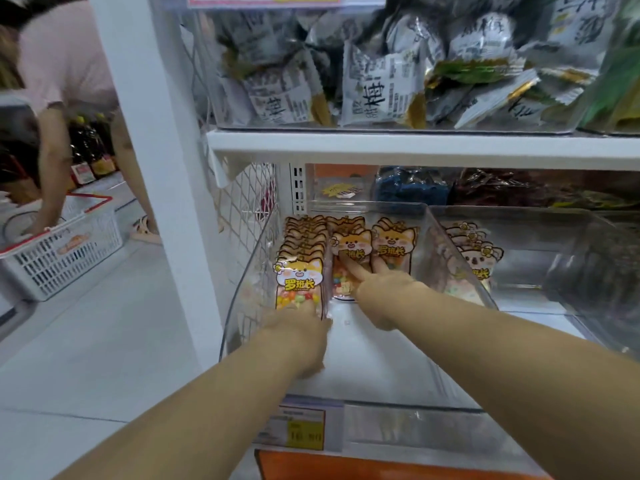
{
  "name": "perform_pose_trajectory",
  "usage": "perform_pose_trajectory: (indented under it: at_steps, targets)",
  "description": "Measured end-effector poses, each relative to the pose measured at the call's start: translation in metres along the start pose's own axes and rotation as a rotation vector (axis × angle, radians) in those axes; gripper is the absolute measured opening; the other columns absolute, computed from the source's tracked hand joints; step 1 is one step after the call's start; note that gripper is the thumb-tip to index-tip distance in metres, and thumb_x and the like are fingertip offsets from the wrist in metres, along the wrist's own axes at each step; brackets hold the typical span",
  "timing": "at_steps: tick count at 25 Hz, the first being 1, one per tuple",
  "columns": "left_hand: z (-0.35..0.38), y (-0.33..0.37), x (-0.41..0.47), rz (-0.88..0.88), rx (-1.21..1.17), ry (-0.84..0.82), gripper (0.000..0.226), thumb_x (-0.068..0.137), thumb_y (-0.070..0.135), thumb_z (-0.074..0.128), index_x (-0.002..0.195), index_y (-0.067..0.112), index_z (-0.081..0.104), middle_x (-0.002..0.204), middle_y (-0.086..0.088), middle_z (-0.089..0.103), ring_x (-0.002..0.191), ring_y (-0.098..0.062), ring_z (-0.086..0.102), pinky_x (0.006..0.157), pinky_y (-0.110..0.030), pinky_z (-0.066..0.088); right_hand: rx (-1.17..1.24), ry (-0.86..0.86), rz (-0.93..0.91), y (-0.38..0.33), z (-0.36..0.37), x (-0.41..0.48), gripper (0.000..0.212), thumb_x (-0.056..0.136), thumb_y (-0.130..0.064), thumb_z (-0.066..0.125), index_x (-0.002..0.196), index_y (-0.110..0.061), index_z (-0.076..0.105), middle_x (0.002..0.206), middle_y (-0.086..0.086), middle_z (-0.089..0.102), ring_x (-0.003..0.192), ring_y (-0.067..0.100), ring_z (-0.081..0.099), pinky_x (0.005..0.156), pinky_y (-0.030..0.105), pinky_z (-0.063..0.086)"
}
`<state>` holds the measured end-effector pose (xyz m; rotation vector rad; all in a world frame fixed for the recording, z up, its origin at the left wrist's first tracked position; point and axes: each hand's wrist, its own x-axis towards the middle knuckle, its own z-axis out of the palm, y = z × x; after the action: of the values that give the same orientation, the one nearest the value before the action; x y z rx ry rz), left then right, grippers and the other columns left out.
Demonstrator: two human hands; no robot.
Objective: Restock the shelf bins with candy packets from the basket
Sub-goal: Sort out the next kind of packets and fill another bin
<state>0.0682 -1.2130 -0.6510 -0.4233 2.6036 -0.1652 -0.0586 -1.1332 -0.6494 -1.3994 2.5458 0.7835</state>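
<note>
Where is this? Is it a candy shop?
Most likely a shop, maybe a small supermarket. The shelves hold see-through bins full of candy packets, a yellow price tag sits on the front, and a shopping basket is on the left.

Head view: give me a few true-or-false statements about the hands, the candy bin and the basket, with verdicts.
1. Both the left hand and the right hand reach into the clear bin holding the cartoon-fox candy packets. True.
2. The right hand holds a packet lifted above the bin. False: its straight fingers press against packets standing in the bin.
3. The white basket sits left of the shelf, away from both hands. True.
4. The upper-shelf bin is empty. False: it is packed with grey-and-white snack packets.
</note>
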Motion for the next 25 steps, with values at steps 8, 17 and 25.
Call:
perform_pose_trajectory:
  at_steps: [8, 17, 25]
  targets:
    - [0.01, -0.004, 0.003, -0.027, -0.051, 0.098, 0.051, 0.1, 0.04, 0.049, 0.149, 0.035, 0.034, 0.145, -0.01, 0.039, 0.131, -0.034, 0.044, 0.101, -0.044, 0.038, 0.178, 0.162, 0.019, 0.036, -0.04, -0.02, 0.013, 0.099, -0.011, 0.05, 0.1, -0.006, 0.061, 0.081, 0.004, 0.051, 0.071, 0.018, 0.052, 0.064, 0.027, 0.048]
    - [0.011, 0.0, 0.001, -0.048, -0.092, -0.009, 0.069, 0.1, 0.044, 0.051, 0.158, 0.034, 0.015, 0.159, -0.01, 0.018, 0.141, -0.037, 0.034, 0.109, -0.049, 0.039, 0.168, -0.021, 0.118, 0.047, -0.035, -0.022, 0.022, 0.102, -0.012, 0.045, 0.12, -0.003, 0.054, 0.095, 0.005, 0.047, 0.064, 0.013, 0.037, 0.051, 0.021, 0.029]
    - [0.0, -0.002, -0.019, -0.008, -0.314, 0.113, 0.059, 0.102, 0.042, 0.049, 0.155, 0.027, 0.03, 0.157, -0.006, 0.037, 0.139, -0.03, 0.042, 0.109, -0.041, 0.041, 0.375, 0.235, 0.088, 0.025, -0.016, -0.085, 0.025, 0.098, -0.015, 0.051, 0.118, -0.006, 0.061, 0.11, 0.01, 0.065, 0.099, 0.027, 0.062, 0.082, 0.033, 0.052]
